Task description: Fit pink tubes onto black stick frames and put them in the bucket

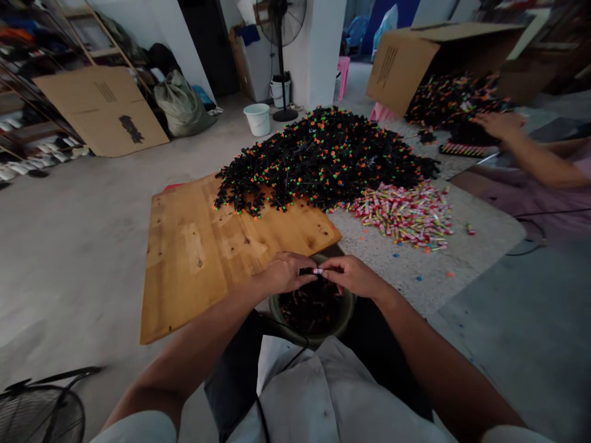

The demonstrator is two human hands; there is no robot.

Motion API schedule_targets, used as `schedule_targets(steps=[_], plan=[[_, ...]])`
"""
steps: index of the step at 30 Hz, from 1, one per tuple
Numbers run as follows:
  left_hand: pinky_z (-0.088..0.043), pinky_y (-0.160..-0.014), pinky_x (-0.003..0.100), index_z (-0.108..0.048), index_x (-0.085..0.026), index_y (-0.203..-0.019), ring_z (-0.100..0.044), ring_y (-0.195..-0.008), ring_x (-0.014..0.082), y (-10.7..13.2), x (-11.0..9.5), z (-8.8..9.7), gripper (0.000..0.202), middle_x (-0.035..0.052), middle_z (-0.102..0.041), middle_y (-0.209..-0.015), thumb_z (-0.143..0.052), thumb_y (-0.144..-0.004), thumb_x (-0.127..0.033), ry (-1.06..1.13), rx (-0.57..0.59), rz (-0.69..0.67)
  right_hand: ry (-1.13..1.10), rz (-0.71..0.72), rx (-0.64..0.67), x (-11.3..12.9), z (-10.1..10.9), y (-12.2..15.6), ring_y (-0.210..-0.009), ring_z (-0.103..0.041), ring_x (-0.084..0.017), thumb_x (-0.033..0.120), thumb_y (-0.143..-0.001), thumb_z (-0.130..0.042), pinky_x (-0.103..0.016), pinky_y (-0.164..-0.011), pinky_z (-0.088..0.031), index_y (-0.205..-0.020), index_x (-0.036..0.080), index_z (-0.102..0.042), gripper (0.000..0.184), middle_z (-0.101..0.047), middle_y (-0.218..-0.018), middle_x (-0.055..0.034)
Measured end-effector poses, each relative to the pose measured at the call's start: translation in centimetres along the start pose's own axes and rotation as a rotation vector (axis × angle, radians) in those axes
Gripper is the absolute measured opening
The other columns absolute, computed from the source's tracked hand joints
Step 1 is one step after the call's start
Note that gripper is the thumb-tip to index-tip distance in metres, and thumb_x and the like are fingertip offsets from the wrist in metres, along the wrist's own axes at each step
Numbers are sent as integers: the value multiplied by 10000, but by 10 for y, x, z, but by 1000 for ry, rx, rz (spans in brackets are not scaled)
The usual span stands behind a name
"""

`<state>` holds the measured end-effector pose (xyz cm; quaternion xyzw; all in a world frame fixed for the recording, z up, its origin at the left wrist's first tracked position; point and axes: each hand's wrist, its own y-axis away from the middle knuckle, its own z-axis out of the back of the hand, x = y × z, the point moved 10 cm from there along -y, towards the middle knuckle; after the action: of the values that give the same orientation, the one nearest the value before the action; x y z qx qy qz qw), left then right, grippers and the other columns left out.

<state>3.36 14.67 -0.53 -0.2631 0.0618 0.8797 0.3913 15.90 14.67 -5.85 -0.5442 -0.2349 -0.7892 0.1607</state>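
My left hand and my right hand meet above a dark green bowl that sits between my legs. Both hands are closed, pinching one small black stick-like piece with a pink and white end between them. The bowl holds more dark pieces. Just beyond the hands lies a wooden board on the floor. A big heap of black pieces with orange and green tips spreads over the board's far edge. To its right lies a smaller heap of pink and white wrapped pieces.
Another person's arm and hand reach into a second pile beside an open cardboard box at the far right. A standing fan, white buckets, a flat cardboard sheet and a fan grille stand around.
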Motion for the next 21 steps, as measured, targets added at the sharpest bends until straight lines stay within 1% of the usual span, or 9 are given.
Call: schedule_targets(steps=[3,6,9,11,13,16,17,19,21], plan=[[-494,-778,283,-757,-246,-1057,-737,-926,209,3,-1,-20,254,32,-789,-978,-597,-1014,-439,-37,71,47,-89,-64,148,-16,-10,1,-490,-576,-116,563,-908,-683,-232,-470,-452,-1108,176,-779,446,-657,-696,11],[-514,-787,303,-738,-241,-1117,-737,-946,243,8,6,-43,335,43,-785,-1001,-692,-938,-520,-45,204,137,-76,-126,309,-28,-21,4,-536,-598,-124,572,-889,-701,-244,-530,-484,-1097,165,-785,464,-669,-718,6],[-532,-810,298,-696,-239,-1264,-732,-972,238,8,21,-44,517,51,-783,-1075,-746,-879,-580,95,244,159,24,-159,388,-38,-19,4,-652,-658,-159,559,-876,-715,-268,-615,-521,-1144,183,-792,469,-744,-840,-30],[-538,-813,284,-694,-231,-1282,-725,-937,206,2,48,-20,474,51,-781,-1070,-694,-927,-546,192,114,189,111,-121,335,-39,-4,-4,-782,-698,-195,528,-864,-730,-290,-702,-544,-1163,198,-795,450,-780,-946,-51],[-541,-802,283,-727,-212,-1205,-711,-873,187,-3,92,15,354,53,-776,-1022,-639,-968,-460,188,-74,287,205,-89,221,-42,22,-21,-836,-711,-216,490,-900,-689,-305,-750,-547,-1135,199,-802,391,-791,-961,-59],[-546,-845,320,-746,-174,-1132,-692,-881,201,-4,171,69,268,83,-758,-1012,-578,-979,-315,25,-324,548,397,-124,-79,-48,82,-60,-848,-726,-233,358,-982,-558,-329,-798,-548,-1088,185,-802,318,-791,-930,-77],[-546,-875,337,-744,-166,-1146,-688,-918,213,-2,194,83,274,101,-749,-1053,-560,-981,-284,-30,-390,635,492,-133,-205,-46,103,-74,-912,-732,-244,294,-988,-530,-340,-850,-547,-1099,182,-799,312,-794,-987,-92],[-532,-967,381,-719,-164,-1245,-669,-1047,249,-1,227,102,330,142,-702,-1221,-553,-979,-265,-143,-460,733,682,-143,-407,-39,134,-100,-1102,-703,-266,180,-984,-494,-360,-982,-518,-1187,175,-775,347,-768,-1173,-127],[-503,-1043,438,-683,-175,-1338,-625,-1169,296,-3,248,104,399,169,-630,-1362,-573,-975,-298,-234,-435,776,835,-176,-466,-36,145,-124,-1213,-654,-283,119,-975,-489,-372,-1051,-487,-1308,159,-716,405,-708,-1300,-164]])
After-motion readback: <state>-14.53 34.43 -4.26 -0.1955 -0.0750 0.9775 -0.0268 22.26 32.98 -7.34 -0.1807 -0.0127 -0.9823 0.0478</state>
